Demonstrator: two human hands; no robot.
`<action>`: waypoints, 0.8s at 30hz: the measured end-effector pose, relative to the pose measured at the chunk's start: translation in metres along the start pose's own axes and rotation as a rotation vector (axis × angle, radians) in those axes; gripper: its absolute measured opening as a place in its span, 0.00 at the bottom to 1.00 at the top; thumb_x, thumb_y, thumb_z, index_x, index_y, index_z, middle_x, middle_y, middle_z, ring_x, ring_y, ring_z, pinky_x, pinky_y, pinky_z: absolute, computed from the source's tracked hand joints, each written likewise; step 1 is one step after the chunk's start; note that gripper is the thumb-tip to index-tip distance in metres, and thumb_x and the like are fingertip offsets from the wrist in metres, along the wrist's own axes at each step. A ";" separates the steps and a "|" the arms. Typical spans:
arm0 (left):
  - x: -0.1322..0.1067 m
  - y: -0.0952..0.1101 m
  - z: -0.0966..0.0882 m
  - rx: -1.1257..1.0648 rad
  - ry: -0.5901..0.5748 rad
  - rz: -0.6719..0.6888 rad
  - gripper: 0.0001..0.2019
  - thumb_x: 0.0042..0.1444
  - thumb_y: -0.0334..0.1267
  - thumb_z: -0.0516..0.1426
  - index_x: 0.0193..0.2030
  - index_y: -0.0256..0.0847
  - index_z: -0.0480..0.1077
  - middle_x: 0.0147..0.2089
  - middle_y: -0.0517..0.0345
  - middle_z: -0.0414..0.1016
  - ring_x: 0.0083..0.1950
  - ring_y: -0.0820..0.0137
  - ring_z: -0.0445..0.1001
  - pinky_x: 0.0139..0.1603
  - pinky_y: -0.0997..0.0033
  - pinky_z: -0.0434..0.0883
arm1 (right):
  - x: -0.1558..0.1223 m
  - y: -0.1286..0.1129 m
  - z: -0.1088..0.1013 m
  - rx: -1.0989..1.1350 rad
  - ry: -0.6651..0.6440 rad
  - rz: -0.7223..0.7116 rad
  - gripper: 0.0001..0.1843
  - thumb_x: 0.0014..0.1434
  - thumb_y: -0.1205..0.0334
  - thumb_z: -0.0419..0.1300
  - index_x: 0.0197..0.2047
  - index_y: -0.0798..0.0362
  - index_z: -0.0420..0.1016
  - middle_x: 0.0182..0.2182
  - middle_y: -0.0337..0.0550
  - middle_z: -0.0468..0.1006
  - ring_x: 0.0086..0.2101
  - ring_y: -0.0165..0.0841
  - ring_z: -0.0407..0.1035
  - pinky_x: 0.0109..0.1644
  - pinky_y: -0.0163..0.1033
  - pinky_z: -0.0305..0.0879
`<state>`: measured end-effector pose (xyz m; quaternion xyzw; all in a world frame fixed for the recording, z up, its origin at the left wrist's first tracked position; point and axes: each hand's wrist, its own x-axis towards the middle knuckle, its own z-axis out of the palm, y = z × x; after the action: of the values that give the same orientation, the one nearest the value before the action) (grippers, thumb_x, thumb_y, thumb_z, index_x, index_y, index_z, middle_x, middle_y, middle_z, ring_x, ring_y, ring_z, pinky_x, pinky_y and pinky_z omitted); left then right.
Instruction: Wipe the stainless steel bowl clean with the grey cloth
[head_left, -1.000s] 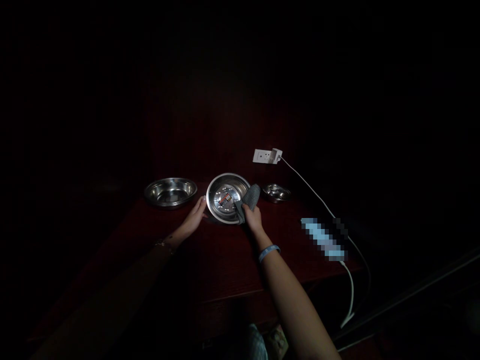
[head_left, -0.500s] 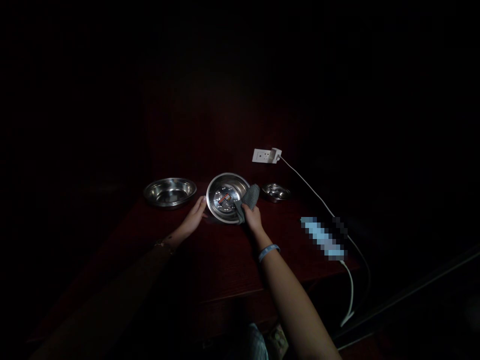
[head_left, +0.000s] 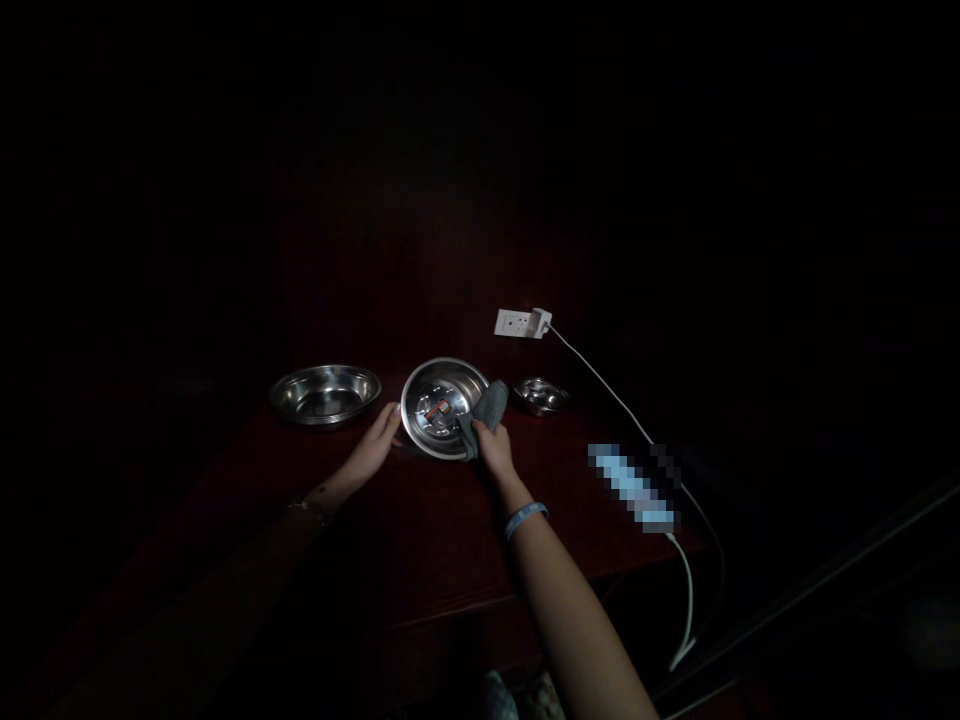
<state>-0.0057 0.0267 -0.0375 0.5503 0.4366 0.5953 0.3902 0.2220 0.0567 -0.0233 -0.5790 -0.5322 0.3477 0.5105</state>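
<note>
A round stainless steel basin is tilted up on the dark red table, its inside facing me. On its bottom shows a small label with orange and black on it. My left hand grips the basin's left rim, thumb in front and fingers mostly hidden behind. Bunched in my right hand is a grey-green cloth, which lies over the basin's right rim and partly covers it.
A wide steel basin stands at the left, and a small steel bowl at the right. Behind is a wall socket with a charger and white cable. A blurred-out bluish object lies on the table at right.
The whole view has shifted slightly, so everything sits a little lower and further left. Both hands keep their hold on the basin and the cloth.
</note>
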 end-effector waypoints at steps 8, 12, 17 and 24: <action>0.000 -0.001 0.003 0.009 0.006 -0.039 0.30 0.62 0.66 0.53 0.52 0.40 0.72 0.44 0.51 0.78 0.41 0.63 0.76 0.36 0.65 0.73 | -0.005 -0.010 -0.001 -0.073 0.028 0.007 0.15 0.58 0.57 0.58 0.38 0.56 0.83 0.40 0.53 0.86 0.45 0.45 0.80 0.51 0.43 0.73; 0.000 0.000 0.004 -0.005 0.012 -0.079 0.33 0.62 0.67 0.53 0.56 0.38 0.74 0.45 0.47 0.81 0.42 0.61 0.77 0.35 0.66 0.73 | -0.006 -0.011 -0.002 -0.091 0.057 0.007 0.13 0.59 0.58 0.59 0.38 0.56 0.83 0.41 0.53 0.86 0.46 0.45 0.80 0.52 0.41 0.73; 0.001 -0.003 0.002 0.023 -0.005 -0.080 0.36 0.60 0.70 0.51 0.52 0.35 0.76 0.40 0.47 0.81 0.38 0.63 0.77 0.36 0.65 0.74 | -0.005 -0.008 -0.001 -0.083 0.036 -0.004 0.13 0.59 0.57 0.60 0.38 0.55 0.83 0.40 0.52 0.86 0.44 0.43 0.81 0.49 0.40 0.73; 0.001 -0.006 0.001 0.000 -0.063 -0.077 0.35 0.58 0.71 0.53 0.47 0.37 0.77 0.38 0.49 0.82 0.36 0.65 0.77 0.35 0.67 0.73 | -0.001 -0.005 -0.002 -0.091 0.080 -0.003 0.11 0.58 0.58 0.61 0.35 0.54 0.83 0.38 0.51 0.86 0.43 0.42 0.80 0.48 0.38 0.73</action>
<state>-0.0049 0.0300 -0.0432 0.5517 0.4448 0.5622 0.4263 0.2220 0.0550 -0.0185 -0.6142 -0.5274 0.2991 0.5051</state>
